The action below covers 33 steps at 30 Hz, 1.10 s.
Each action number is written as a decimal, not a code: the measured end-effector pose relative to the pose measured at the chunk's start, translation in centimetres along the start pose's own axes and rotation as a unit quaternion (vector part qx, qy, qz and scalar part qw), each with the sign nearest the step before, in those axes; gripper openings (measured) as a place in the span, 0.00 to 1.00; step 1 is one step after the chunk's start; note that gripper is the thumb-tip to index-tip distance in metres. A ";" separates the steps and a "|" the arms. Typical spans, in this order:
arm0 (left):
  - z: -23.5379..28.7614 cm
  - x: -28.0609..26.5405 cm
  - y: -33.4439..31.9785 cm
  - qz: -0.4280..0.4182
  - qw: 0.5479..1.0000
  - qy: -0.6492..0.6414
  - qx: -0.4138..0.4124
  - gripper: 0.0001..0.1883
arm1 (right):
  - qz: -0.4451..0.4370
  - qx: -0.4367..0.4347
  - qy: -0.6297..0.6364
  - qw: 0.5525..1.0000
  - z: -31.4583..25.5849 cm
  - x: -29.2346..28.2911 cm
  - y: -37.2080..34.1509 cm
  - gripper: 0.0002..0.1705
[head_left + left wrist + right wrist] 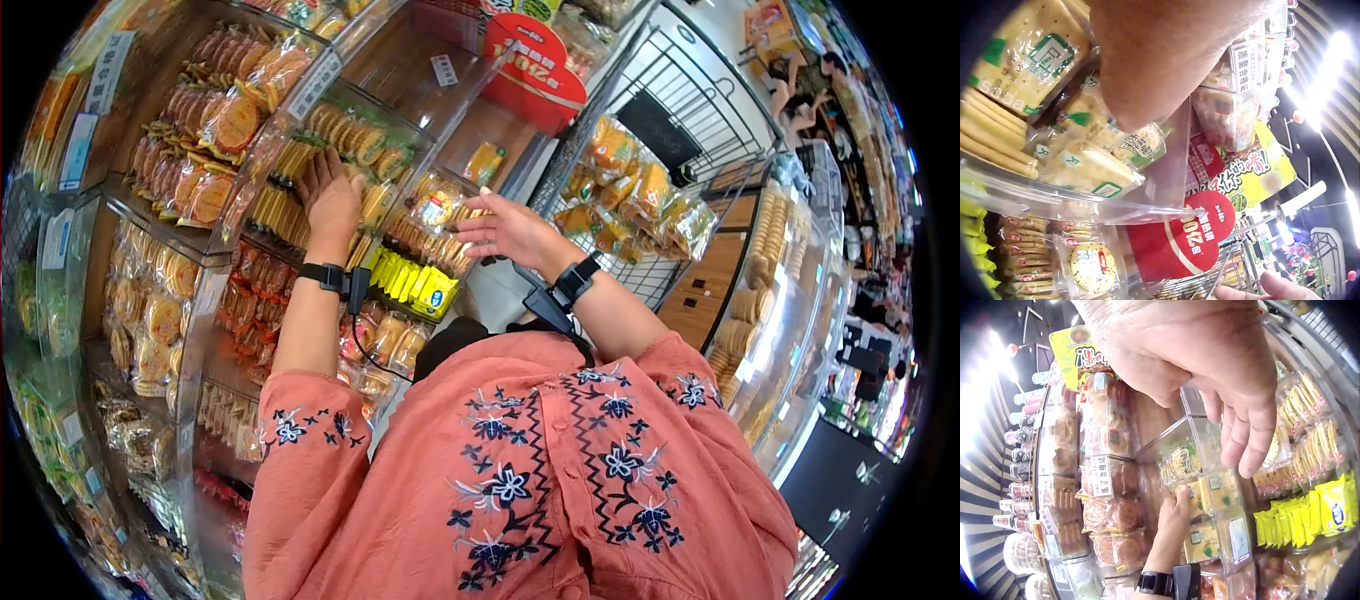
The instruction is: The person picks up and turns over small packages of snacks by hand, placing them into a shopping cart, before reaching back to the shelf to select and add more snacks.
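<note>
My left hand (332, 200) reaches into a clear shelf bin, its fingers stretched over rows of wrapped crackers (283, 212). In the right wrist view, this left hand (1174, 509) lies against the cracker packs (1202, 540), with the thumb apart from the fingers. Square packs of soda crackers (1079, 165) fill the bin close to it in the left wrist view. My right hand (512, 234) hangs with loosely extended fingers, holding nothing. Near its fingertips are packs of round cookies (432, 212). Yellow packets (410, 282) stand in a row in the bin between both forearms.
A wire shopping cart (640, 90) with bagged snacks (625, 185) stands at the right. A red round sign (535, 70) rises at the far end of the shelf. Bins of wrapped biscuits (225, 125) line the left, with clear dividers between them.
</note>
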State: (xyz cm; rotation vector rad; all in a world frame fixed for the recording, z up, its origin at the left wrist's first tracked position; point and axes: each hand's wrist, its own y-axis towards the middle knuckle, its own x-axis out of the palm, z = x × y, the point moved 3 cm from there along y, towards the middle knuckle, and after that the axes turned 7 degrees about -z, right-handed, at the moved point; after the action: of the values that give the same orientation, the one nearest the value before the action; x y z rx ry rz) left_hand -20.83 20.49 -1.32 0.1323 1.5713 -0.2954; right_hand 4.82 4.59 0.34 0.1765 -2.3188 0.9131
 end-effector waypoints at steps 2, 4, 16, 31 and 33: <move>-0.7 1.3 0.0 0.024 0.999 0.010 0.021 0.37 | 0.009 0.002 0.004 1.000 0.1 -0.3 0.0 0.34; -0.8 1.8 -0.1 0.043 0.998 0.034 0.027 0.36 | 0.010 0.003 0.008 1.000 -0.2 -0.5 -0.3 0.32; -1.8 -2.7 -2.9 0.042 0.990 -0.132 0.007 0.33 | 0.073 -0.059 0.059 0.994 -1.8 -8.9 -5.8 0.33; 1.8 -2.5 -3.2 0.051 0.984 -0.128 0.110 0.31 | 0.213 -0.037 -0.152 0.965 0.7 -15.8 -12.1 0.27; 4.2 -4.5 -4.1 0.115 0.964 -0.164 0.173 0.31 | 0.300 -0.048 -0.205 0.930 1.7 -17.9 -14.6 0.22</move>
State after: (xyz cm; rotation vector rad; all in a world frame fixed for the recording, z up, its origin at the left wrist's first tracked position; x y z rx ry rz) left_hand -17.80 15.92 3.56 0.5088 1.1514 -0.3850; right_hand 23.08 -9.29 -3.09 -0.4554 -2.8699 1.1262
